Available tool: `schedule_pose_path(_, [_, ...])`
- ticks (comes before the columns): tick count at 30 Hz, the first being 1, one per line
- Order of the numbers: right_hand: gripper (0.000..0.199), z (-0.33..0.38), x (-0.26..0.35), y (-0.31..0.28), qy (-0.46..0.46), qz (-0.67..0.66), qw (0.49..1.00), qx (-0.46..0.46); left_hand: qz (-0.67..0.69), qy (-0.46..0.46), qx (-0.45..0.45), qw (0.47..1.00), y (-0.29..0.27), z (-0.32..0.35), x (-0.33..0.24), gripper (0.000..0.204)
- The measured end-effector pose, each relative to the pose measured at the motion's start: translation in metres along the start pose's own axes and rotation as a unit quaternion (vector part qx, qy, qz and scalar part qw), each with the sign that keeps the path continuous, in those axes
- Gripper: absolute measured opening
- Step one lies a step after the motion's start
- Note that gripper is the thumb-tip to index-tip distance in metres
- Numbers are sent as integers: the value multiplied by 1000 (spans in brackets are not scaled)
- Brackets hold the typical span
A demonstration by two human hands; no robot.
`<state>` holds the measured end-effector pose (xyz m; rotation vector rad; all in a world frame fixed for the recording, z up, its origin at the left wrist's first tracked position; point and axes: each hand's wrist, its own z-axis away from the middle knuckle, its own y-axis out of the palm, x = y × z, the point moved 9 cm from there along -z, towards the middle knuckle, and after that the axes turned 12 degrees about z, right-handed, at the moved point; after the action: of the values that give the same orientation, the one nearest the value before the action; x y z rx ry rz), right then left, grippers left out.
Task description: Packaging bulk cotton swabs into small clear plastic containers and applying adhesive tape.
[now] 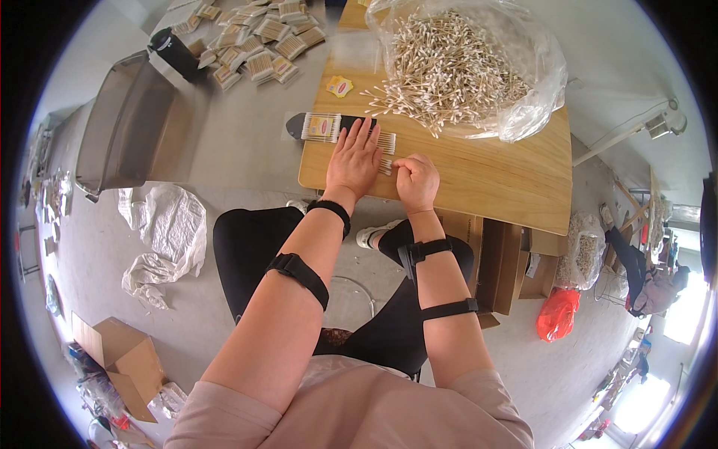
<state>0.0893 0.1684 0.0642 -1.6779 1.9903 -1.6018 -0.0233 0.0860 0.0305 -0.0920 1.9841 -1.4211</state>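
Observation:
My left hand [354, 161] lies flat with fingers stretched over a row of cotton swabs [387, 142] on the wooden table [479, 179]. Beside its fingertips, a packet of cotton swabs [321, 127] with a yellow label rests on a dark rounded pad [296, 126]. My right hand [417, 179] is closed at the table's near edge, thumb and fingers drawn together. A few swab tips [385, 166] show between the two hands; whether the right fingers hold anything is hidden. Farther back, a big heap of loose cotton swabs [456, 67] spills from a clear plastic bag [550, 71].
A yellow label card [339, 86] lies near the bag. Many filled swab packets [262, 66] are piled at the far left, near a black container [173, 51] and a grey plastic bin [112, 127]. Cardboard boxes [499, 262] stand under the table. Another person [651, 288] is far right.

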Motion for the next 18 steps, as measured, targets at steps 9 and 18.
schedule_pose_path(9, [15, -1, 1, 1, 6, 8, 1000, 14, -14, -1, 3, 1000, 1, 0, 0, 53])
schedule_pose_path(18, [18, -2, -1, 1, 14, 25, 1000, -4, -12, -2, 4, 1000, 0, 0, 0, 52])
